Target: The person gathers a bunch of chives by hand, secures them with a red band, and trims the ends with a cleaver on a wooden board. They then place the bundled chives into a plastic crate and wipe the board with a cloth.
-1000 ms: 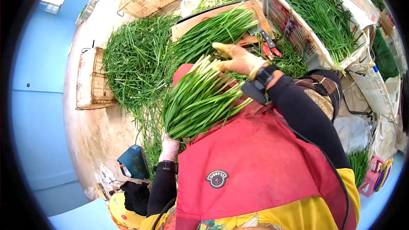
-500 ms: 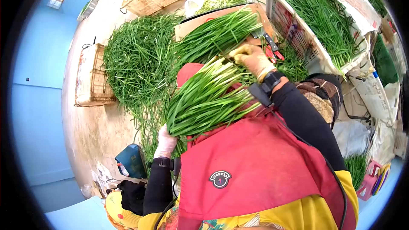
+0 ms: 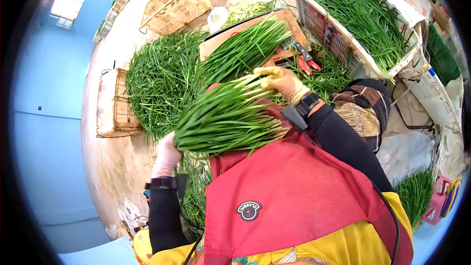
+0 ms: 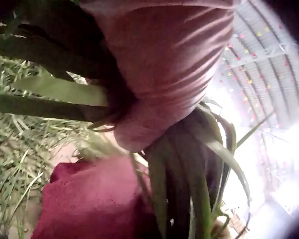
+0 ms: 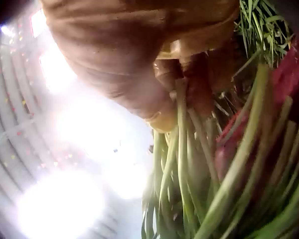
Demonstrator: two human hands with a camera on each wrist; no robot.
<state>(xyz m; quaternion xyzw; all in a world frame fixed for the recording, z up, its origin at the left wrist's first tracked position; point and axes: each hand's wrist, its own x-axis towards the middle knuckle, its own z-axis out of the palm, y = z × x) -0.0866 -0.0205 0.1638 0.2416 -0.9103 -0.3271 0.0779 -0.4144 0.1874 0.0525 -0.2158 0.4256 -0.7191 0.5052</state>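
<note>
A bundle of long green leafy stalks (image 3: pixel 228 118) lies across the red apron (image 3: pixel 294 181), pale ends up and to the right. The gloved left hand (image 3: pixel 167 154) grips its leafy end; in the left wrist view that hand (image 4: pixel 159 64) has leaves passing under its curled fingers. At the pale ends, the right hand (image 3: pixel 282 83) in a yellowish glove pinches some stalks. The right wrist view shows the thumb and fingers of that hand (image 5: pixel 144 59) closed on a few pale stalks (image 5: pixel 182 164). Another bundle (image 3: pixel 245 46) rests on the board just beyond.
A knife (image 3: pixel 304 53) and red-handled tool (image 3: pixel 304 66) lie right of the board (image 3: pixel 211 49). Loose greens (image 3: pixel 162 78) are heaped at left, near a crate (image 3: pixel 115 103). A white crate of greens (image 3: pixel 321 27) stands at upper right, another crate (image 3: pixel 176 2) at the top.
My left hand has moved left and up with the leafy end of the bundle. The right hand reached away from the stalks, then came back and pinches the pale ends. The head view has shifted slightly.
</note>
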